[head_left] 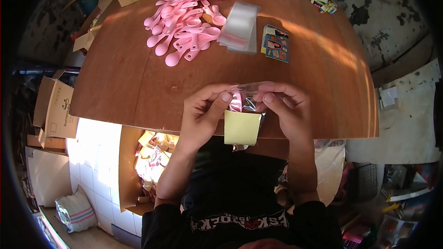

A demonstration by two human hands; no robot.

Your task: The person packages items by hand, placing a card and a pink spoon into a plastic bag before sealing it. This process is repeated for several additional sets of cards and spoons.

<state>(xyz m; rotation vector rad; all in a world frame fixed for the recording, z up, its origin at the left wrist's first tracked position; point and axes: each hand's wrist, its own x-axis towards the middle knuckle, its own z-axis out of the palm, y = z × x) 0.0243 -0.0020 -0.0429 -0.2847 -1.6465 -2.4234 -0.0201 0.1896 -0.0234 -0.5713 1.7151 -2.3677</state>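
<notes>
Left hand (203, 110) and right hand (290, 108) pinch clear bag (250, 87); pink item (236, 103) in, seal unclear. Pink spoons (184, 18) lie loose.

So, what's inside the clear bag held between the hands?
Near the top of the clear bag, something pink shows, with something dark and shiny beside it. Whatever lies behind the pale yellow card can't be seen.

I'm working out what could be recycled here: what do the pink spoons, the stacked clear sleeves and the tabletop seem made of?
Pink spoons: probably molded plastic, smooth, with soft highlights and uniform color.
Clear sleeves: likely thin plastic film, glossy, as the table's brown shows through at the edges.
Tabletop: apparently plywood or wood veneer, low sheen, with faint grain and a straight seam.
</notes>
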